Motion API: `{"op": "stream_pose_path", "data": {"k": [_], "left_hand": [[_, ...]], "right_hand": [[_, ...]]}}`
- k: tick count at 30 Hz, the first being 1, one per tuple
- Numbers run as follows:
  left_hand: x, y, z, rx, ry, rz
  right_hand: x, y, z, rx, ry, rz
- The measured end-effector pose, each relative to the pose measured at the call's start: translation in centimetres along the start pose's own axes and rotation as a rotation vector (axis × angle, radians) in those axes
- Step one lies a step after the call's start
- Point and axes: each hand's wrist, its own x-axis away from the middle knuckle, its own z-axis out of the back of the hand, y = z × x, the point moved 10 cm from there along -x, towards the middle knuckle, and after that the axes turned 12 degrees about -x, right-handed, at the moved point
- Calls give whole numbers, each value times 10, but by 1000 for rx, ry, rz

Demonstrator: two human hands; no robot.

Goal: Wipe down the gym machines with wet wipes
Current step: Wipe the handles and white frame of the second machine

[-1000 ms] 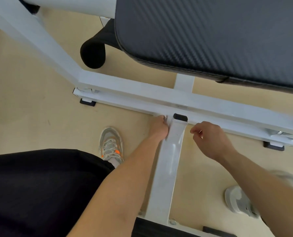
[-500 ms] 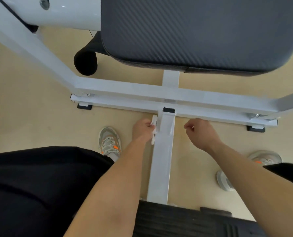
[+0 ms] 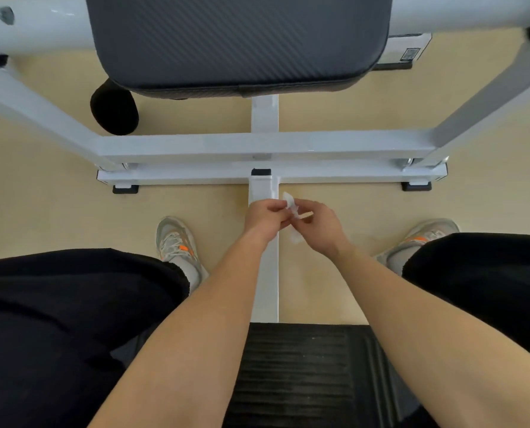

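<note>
A white steel gym machine frame point(image 3: 257, 148) stands in front of me, with a centre floor bar point(image 3: 265, 273) running toward me between my legs. A small white wet wipe point(image 3: 293, 211) is held above that bar by both hands. My left hand point(image 3: 265, 219) pinches its left part and my right hand point(image 3: 320, 227) pinches its right part. The two hands meet over the bar, just short of the black end cap point(image 3: 260, 172).
A large dark padded cushion point(image 3: 239, 41) hangs over the far end of the frame, with a black foam roller point(image 3: 113, 109) to its left. A black ribbed seat pad point(image 3: 300, 375) lies under me. My shoes point(image 3: 177, 239) rest on the beige floor either side of the bar.
The left hand lifted off the bar's left side with the wipe and moved right. The right hand came in and took hold of the wipe too. The camera view tilted up and centred.
</note>
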Motion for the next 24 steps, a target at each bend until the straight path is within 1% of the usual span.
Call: {"op": "stream_pose_path", "data": {"k": [2,7,11,14,15,17,19,24], "left_hand": [[-5,5,-8,-50,-16,12],[-17,15,13,-424,47,-45],[-22,8,54,-548,69,19],[-29,13,82,-653,93,13],[-33,15,91,-652,105,13],[-40,17,104,-638,120,13],[-44,18,111,-639,123,9],[-48,9,108,-665,102,19]], "right_hand": [[-8,12,15,-91,63,-46],[-37,55,26,-254,260,-241],[-72,76,7,-398,349,-381],[-91,82,-10,-471,403,-443],[-95,86,-16,-524,427,-477],[-98,93,-30,-709,454,-564],[-106,90,-43,-813,433,-576],[-114,70,-65,-798,242,-506]]}}
